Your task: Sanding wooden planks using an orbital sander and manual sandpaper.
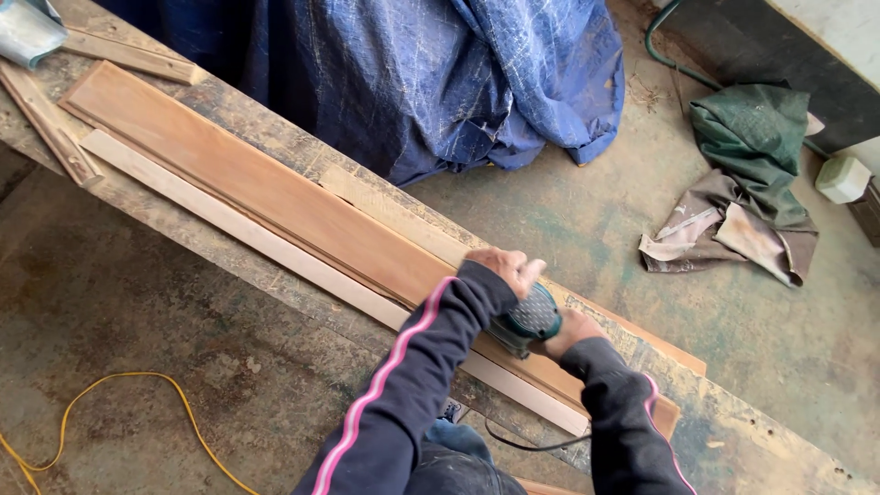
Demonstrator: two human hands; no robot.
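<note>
The teal-and-black power sander [524,321] — compact, with a dimpled grip — sits on the long reddish-brown board [275,197] near its close end on the dusty workbench [257,119], left hand [510,269] curled over its top, right hand [568,330] wrapped around its rear — both closed firmly on it.

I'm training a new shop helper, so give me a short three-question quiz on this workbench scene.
1. True or false: both hands grip the teal power sander.
2. What does the sander rest on? A) the reddish-brown board B) the blue tarp C) the floor
3. What colour is the cable lying on the floor at lower left?

Key:
1. True; the left hand is on top and the right hand holds its near side.
2. A
3. Yellow
</note>
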